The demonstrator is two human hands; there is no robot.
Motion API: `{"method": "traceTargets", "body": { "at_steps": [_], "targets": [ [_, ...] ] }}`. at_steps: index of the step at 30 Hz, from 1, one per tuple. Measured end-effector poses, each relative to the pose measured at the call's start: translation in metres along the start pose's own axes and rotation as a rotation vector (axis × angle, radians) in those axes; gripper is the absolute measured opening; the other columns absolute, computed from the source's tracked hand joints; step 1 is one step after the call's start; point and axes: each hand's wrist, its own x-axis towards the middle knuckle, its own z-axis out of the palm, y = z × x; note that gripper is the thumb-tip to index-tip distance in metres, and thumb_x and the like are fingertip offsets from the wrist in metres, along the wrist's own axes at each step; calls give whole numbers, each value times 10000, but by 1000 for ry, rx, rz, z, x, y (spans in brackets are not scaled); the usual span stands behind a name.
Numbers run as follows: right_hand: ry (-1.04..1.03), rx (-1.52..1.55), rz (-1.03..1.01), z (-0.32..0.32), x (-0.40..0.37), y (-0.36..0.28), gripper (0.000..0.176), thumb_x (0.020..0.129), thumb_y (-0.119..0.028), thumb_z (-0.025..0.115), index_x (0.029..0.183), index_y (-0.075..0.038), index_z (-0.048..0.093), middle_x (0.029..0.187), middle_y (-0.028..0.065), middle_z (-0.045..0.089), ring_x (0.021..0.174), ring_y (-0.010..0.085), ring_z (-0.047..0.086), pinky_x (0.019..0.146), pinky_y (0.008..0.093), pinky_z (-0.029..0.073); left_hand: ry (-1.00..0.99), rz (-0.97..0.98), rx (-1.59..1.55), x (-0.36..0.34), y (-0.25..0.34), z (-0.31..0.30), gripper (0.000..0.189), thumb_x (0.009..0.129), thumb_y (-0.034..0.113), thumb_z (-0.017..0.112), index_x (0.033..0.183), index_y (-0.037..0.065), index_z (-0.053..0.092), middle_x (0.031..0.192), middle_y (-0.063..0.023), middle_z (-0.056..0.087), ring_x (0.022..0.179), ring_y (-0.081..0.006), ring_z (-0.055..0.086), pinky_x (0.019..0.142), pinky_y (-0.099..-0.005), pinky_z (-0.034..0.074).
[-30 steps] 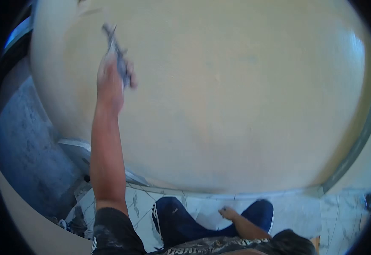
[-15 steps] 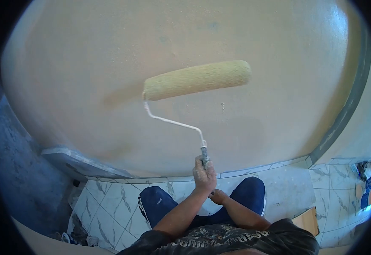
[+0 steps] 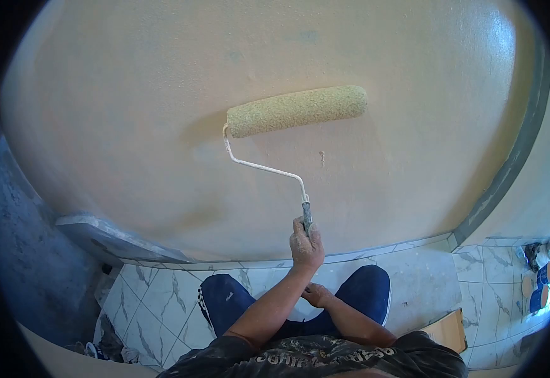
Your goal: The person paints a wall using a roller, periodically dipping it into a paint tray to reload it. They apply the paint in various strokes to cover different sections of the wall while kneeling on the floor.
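My left hand (image 3: 307,244), coated in pale dust or paint, grips the handle of a paint roller (image 3: 297,111). Its wide, textured, cream-coloured sleeve lies across the beige wall (image 3: 130,145), tilted slightly up to the right, and a bent white wire frame runs down to the handle. Lower down, my right hand (image 3: 318,295) is curled beside my left forearm, between my knees. The forearm partly hides its fingers, and what they hold cannot be made out.
Grey unfinished trim (image 3: 508,170) borders the wall at right. A grey ledge (image 3: 120,238) juts out at lower left. Marbled tiles (image 3: 174,293) cover the floor. Cardboard (image 3: 446,331) lies at lower right, with blue-sided round containers (image 3: 539,297) beyond. Dark cloth (image 3: 111,340) lies at lower left.
The roller sleeve's left end has shifted right and slightly up, and the sleeve looks sharper. My left hand has moved slightly up and right; my right hand sits a little lower and further left.
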Motion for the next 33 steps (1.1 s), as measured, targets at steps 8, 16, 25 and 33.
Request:
{"method": "traceTargets", "body": {
  "at_steps": [8,16,25,33],
  "targets": [
    [41,8,-56,6,6,7,483,944,-472,550,1096,-20,623,1075,231,676,1078,398,624,940,469,478,19,92,21,12,9,-6,424,1009,458,472,1023,34,451,592,-8,480,455,-109,531,421,-271,436],
    [-11,15,-12,-14,1,-19,485,939,-476,553,1082,-18,629,1053,221,683,1043,385,640,917,460,491,-26,62,15,69,90,-29,321,1024,332,444,1078,16,459,657,-157,518,568,-349,569,542,-453,433],
    [-21,6,25,-22,-3,-30,500,936,-477,558,1089,-7,637,1050,220,685,1030,373,646,913,447,495,-57,156,28,153,188,-56,319,1054,374,389,1026,61,444,639,-101,466,524,-236,514,508,-397,420],
    [-79,11,40,-25,-2,-35,510,936,-476,548,1109,-2,626,1057,228,681,1045,370,642,922,438,492,-21,175,105,111,113,-40,309,1031,354,436,1004,46,450,625,-166,507,551,-392,552,521,-479,413]
  ]
}}
